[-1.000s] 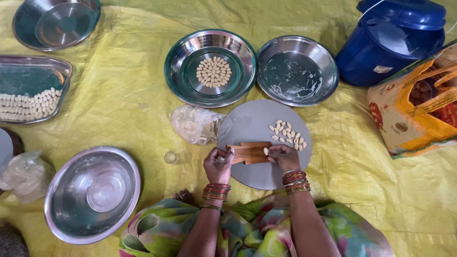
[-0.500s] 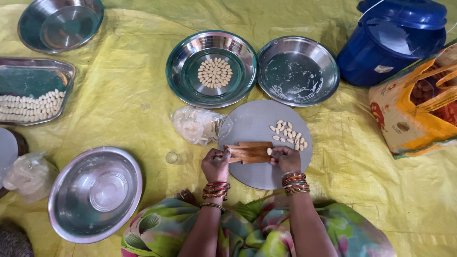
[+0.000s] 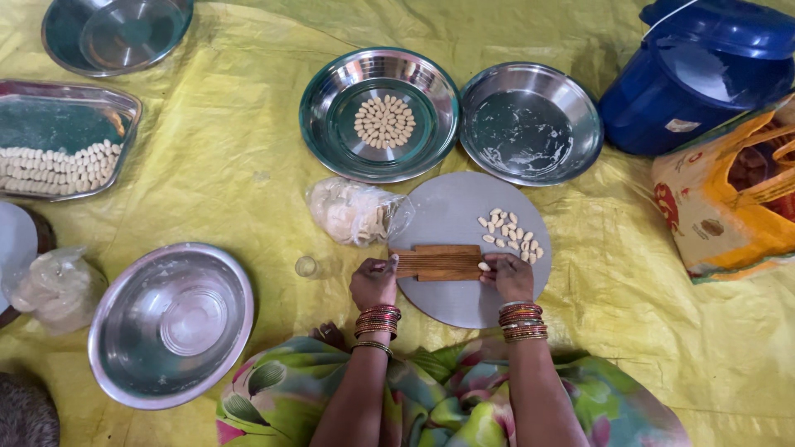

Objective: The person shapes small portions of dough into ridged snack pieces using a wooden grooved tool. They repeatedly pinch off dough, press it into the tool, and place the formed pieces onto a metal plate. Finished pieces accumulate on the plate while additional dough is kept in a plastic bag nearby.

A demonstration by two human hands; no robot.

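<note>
A small ridged wooden board [image 3: 438, 261] lies on a round grey slab [image 3: 451, 213] in front of me. My left hand [image 3: 374, 281] grips the board's left end. My right hand [image 3: 507, 276] rests at its right end, fingertips on a small piece of dough [image 3: 484, 266]. Several shaped dough pieces [image 3: 510, 233] lie on the slab beyond the board. A clear bag of dough [image 3: 351, 212] sits just left of the slab.
A steel plate with shaped pieces [image 3: 379, 113] and a bare steel plate [image 3: 530, 122] lie beyond the slab. A tray of pieces [image 3: 60, 141], steel bowls [image 3: 171, 324] [image 3: 114, 31], a blue lidded container [image 3: 704, 70] and an orange bag [image 3: 733, 194] stand on the yellow sheet.
My hands have stayed at the two ends of the wooden board, with only slight finger movement. The view shifted a little.
</note>
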